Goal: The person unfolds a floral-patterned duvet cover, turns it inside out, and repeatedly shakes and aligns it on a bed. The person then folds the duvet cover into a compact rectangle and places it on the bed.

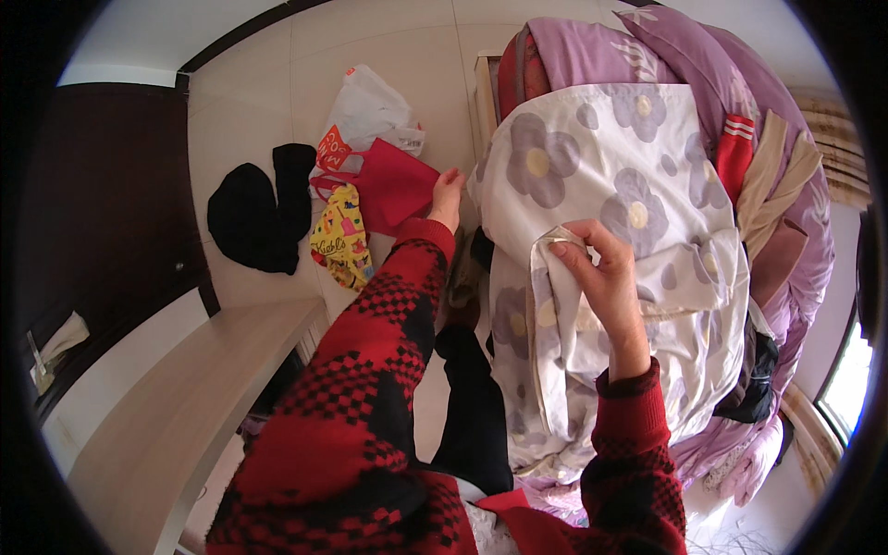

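A white cloth with grey flowers (576, 187) lies spread over the bed, its near part folded and wrinkled. My right hand (603, 267) pinches a folded edge of this cloth between thumb and fingers, above the middle of the bed. My left hand (448, 198) is at the cloth's left side, over the floor, with its fingers drawn together. Whether any fabric is between those fingers cannot be made out. Just left of that hand is a red bag (395, 184) on the floor.
On the floor are a white plastic bag (371, 104), a yellow patterned bag (341, 239) and a black garment (243, 218). A wooden bench-like surface (201, 388) runs along the lower left. Purple bedding (714, 62), beige clothing (766, 180) and a black garment (756, 381) lie around the cloth.
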The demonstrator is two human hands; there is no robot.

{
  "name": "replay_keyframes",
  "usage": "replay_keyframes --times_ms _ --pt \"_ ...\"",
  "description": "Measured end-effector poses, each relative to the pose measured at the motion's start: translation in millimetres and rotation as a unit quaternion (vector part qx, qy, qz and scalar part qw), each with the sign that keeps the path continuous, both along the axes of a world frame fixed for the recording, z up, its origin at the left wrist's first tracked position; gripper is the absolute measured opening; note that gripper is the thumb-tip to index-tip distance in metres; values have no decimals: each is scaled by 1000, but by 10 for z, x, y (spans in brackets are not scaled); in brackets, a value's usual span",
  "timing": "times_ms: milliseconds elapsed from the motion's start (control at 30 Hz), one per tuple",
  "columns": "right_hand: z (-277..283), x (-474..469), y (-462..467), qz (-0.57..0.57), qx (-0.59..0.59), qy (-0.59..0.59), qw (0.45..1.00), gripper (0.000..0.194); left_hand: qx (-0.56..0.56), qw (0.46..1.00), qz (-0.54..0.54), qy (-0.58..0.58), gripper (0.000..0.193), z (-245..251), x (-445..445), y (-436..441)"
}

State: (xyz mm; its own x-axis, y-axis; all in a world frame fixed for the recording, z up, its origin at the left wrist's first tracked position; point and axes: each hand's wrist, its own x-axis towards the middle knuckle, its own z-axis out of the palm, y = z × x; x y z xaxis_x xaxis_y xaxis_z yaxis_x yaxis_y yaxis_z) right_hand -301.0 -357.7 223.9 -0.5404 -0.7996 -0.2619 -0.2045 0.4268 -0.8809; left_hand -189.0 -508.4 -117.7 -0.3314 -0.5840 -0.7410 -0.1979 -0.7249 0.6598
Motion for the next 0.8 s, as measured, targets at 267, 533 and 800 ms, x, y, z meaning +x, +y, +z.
replay_keyframes --times_ms 267,533,800 --pt "-613 -73 0 -42 -8 -28 999 9 -26 937 -291 191 86 -663 -379 -520" --pt "-499 74 215 -89 15 -64 994 12 52 904 -410 111 38 38 30 -842" --pt "-411 242 331 -132 26 -78 988 17 53 893 -393 211 45 537 412 -816"
